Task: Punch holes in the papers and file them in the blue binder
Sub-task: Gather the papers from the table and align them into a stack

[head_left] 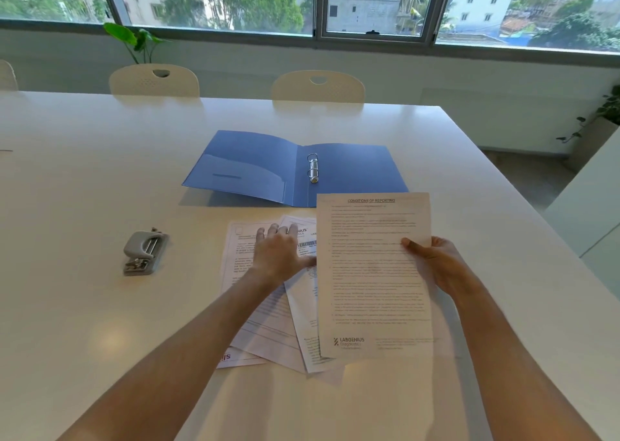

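Observation:
A blue binder (255,169) lies open on the white table (84,179), its metal rings (313,168) standing in the middle. Just in front of it, several printed papers (268,326) are fanned out on the table. My left hand (280,254) rests flat on them with straight fingers. My right hand (436,263) holds one printed sheet (372,273) by its right edge, thumb on top, lifted above the loose papers. A grey hole punch (145,252) sits on the table to the left, apart from both hands.
Two white chairs (154,80) (318,86) stand at the table's far side under a wide window. The table's right edge (523,189) runs diagonally, with a white cabinet (590,212) beyond it. Potted plants (136,39) stand near the wall.

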`<state>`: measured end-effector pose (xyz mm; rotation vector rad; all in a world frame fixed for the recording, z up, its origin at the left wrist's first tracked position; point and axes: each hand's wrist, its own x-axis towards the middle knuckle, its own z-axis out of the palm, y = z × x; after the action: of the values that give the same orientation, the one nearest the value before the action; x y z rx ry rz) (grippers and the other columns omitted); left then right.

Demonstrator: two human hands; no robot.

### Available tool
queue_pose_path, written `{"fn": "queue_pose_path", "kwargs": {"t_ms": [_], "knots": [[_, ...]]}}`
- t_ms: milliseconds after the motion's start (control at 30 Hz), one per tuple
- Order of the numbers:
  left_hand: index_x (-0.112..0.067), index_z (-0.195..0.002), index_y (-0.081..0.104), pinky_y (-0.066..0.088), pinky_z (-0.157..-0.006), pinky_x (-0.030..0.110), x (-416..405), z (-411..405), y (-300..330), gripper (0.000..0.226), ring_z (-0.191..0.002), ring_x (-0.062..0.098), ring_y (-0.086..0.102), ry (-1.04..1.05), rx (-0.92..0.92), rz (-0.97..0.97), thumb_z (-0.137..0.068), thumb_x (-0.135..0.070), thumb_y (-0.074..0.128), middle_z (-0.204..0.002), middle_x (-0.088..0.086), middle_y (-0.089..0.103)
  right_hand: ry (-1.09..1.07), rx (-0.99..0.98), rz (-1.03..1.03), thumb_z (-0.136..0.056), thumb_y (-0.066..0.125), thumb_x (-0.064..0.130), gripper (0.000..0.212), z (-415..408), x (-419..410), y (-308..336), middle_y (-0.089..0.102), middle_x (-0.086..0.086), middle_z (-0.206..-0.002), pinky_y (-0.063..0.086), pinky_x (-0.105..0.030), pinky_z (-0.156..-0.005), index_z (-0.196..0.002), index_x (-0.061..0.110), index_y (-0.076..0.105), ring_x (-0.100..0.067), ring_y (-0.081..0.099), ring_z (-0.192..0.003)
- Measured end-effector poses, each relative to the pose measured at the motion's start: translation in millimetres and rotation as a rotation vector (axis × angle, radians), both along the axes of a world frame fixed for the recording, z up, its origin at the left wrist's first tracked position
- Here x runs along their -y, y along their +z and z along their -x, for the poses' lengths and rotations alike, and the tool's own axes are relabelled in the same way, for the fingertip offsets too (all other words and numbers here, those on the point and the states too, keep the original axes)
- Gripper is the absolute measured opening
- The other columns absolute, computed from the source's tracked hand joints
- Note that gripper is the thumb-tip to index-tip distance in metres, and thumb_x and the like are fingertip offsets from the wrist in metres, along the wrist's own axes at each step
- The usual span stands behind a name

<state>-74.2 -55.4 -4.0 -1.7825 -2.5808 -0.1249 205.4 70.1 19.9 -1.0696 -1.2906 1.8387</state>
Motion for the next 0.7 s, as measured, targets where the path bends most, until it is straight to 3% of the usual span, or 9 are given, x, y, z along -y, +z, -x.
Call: {"fn": "queue_pose_path", "kwargs": {"t_ms": [67,133,200,300,367,467,567,633,700], "knots": [[-0.008,-0.146,0.03,0.025,-0.114,0.052,0.6,-0.6,-2.0,0.108,-0.138,0.03,0.037,-0.01,-0.009,-0.027,-0.071,-0.084,0.039,-0.144,0.014,0.048,0.0,0.001,-0.017,-0.03,0.099,0.034,0.081,-0.3,-0.1,-2.5,0.075,-0.017,-0.095,0.06,-0.03,-0.065,-0.096,-0.003,0.069,-0.026,0.074,-0.081],[-0.007,-0.145,0.032,0.027,-0.113,0.051,0.2,-2.1,-4.1,0.105,-0.133,0.029,0.044,-0.033,-0.035,-0.052,-0.072,-0.082,0.041,-0.14,0.014,0.052,0.003,-0.014,-0.034,-0.026,0.099,0.035,0.087,-0.8,-0.3,-5.2,0.075,-0.016,-0.096,0.06,-0.03,-0.067,-0.098,-0.004,0.069,-0.027,0.074,-0.083],[-0.007,-0.144,0.034,0.029,-0.113,0.05,0.3,-2.8,-5.8,0.101,-0.128,0.028,0.05,-0.051,-0.051,-0.077,-0.074,-0.079,0.044,-0.135,0.014,0.057,0.002,-0.018,-0.032,-0.041,0.096,0.027,0.072,-0.4,-0.2,-5.5,0.074,-0.018,-0.099,0.061,-0.031,-0.069,-0.099,-0.004,0.068,-0.027,0.074,-0.084],[-0.009,-0.143,0.038,0.036,-0.109,0.047,2.6,-2.5,-8.0,0.097,-0.117,0.027,0.059,-0.058,-0.024,-0.152,-0.074,-0.077,0.049,-0.126,0.012,0.063,0.003,-0.04,-0.001,-0.074,0.075,0.005,0.027,-0.5,1.1,-3.0,0.074,-0.018,-0.101,0.061,-0.031,-0.069,-0.098,-0.004,0.067,-0.025,0.074,-0.082],[-0.01,-0.142,0.039,0.044,-0.1,0.042,3.8,-4.7,-7.3,0.096,-0.11,0.027,0.061,-0.053,0.052,-0.223,-0.073,-0.073,0.058,-0.12,0.009,0.066,0.02,-0.038,0.01,-0.074,0.072,0.003,0.024,-2.7,2.2,-0.8,0.074,-0.018,-0.1,0.061,-0.031,-0.067,-0.097,-0.004,0.067,-0.025,0.074,-0.083],[-0.014,-0.142,0.039,0.05,-0.086,0.038,3.6,-9.2,-2.8,0.09,-0.099,0.024,0.06,-0.003,0.28,-0.349,-0.071,-0.058,0.073,-0.114,0.007,0.065,0.071,-0.035,0.019,-0.069,0.075,0.004,0.032,-6.9,3.4,1.2,0.074,-0.018,-0.101,0.06,-0.032,-0.066,-0.099,-0.005,0.066,-0.027,0.074,-0.085],[-0.019,-0.14,0.041,0.052,-0.064,0.02,3.4,-14.8,6.1,0.083,-0.086,0.015,0.061,0.062,0.609,-0.465,-0.07,-0.039,0.082,-0.117,0.001,0.062,0.109,-0.07,0.032,-0.085,0.06,-0.007,0.017,-8.4,5.2,2.1,0.074,-0.019,-0.102,0.06,-0.033,-0.069,-0.102,-0.006,0.065,-0.028,0.073,-0.088],[-0.021,-0.137,0.043,0.048,-0.061,0.014,2.7,-16.4,12.5,0.079,-0.09,0.014,0.059,0.099,0.824,-0.525,-0.07,-0.03,0.084,-0.119,-0.004,0.058,0.136,-0.092,0.032,-0.087,0.057,-0.008,0.02,-7.6,6.4,1.8,0.073,-0.019,-0.105,0.06,-0.035,-0.074,-0.105,-0.006,0.065,-0.029,0.072,-0.093],[-0.023,-0.133,0.047,0.049,-0.065,0.016,2.3,-16.4,17.6,0.075,-0.096,0.014,0.06,0.088,0.977,-0.568,-0.069,-0.028,0.085,-0.118,-0.01,0.056,0.148,-0.101,0.027,-0.084,0.058,-0.006,0.024,-6.0,7.5,1.9,0.072,-0.02,-0.108,0.06,-0.036,-0.077,-0.107,-0.006,0.065,-0.031,0.071,-0.096]]}}
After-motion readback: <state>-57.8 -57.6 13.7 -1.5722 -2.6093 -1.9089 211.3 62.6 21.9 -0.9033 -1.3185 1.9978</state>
